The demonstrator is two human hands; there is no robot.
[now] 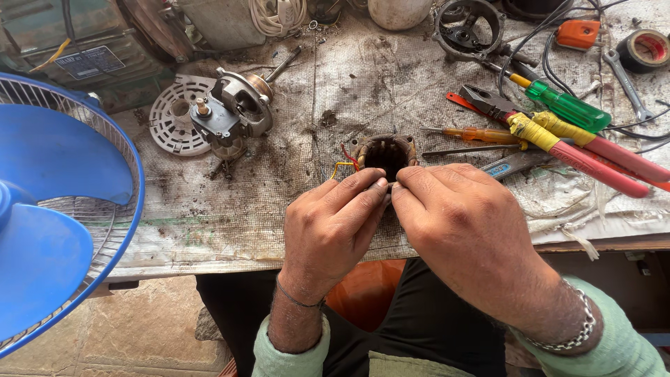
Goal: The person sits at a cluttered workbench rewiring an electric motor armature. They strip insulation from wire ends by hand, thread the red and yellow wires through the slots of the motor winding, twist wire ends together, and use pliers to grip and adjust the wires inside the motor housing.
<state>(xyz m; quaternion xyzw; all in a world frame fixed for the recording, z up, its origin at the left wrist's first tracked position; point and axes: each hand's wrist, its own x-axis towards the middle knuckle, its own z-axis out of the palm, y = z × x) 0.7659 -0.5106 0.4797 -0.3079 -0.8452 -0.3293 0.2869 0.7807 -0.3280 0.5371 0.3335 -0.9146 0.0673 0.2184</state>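
A small brown motor stator (pixel 386 152) with copper windings lies on the dirty cloth-covered bench (pixel 230 209). Red and yellow wires (pixel 344 165) trail from its left side. My left hand (pixel 333 227) and my right hand (pixel 464 223) meet fingertip to fingertip at the stator's near edge, pinching something small there that the fingers hide. Both wrists wear bracelets, and green sleeves show below.
A blue fan with a wire guard (pixel 56 209) stands at the left. A grey fan motor housing (pixel 234 112) and a white plastic disc (pixel 174 115) lie behind. Red-handled pliers (pixel 579 150), a green screwdriver (pixel 565 105), an orange screwdriver (pixel 481 134), a spanner (pixel 628 84) and tape (pixel 645 49) crowd the right.
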